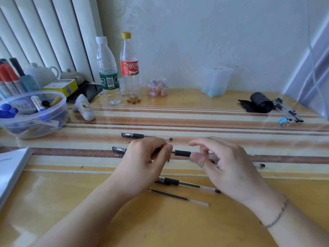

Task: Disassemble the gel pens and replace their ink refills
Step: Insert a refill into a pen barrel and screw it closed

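Between my two hands I hold a gel pen (182, 153) with a black rubber grip, level above the table. My left hand (146, 161) pinches its tip end with thumb and fingers. My right hand (222, 163) grips the clear barrel, with the forefinger lifted. A capped pen (146, 136) lies just beyond my hands, and another capped pen (119, 149) shows partly behind my left hand. Nearer to me lie an uncapped pen (188, 184) and a loose ink refill (178, 197). A further clear pen end (260, 165) pokes out to the right of my right hand.
A plastic bowl of markers (33, 120) stands at the left, with two bottles (108, 72) and a small jar (157, 87) at the back. A clear box (216, 81), a black roll (260, 102) and a pen bundle (287, 111) sit at the right. White paper (10, 168) lies at the left edge.
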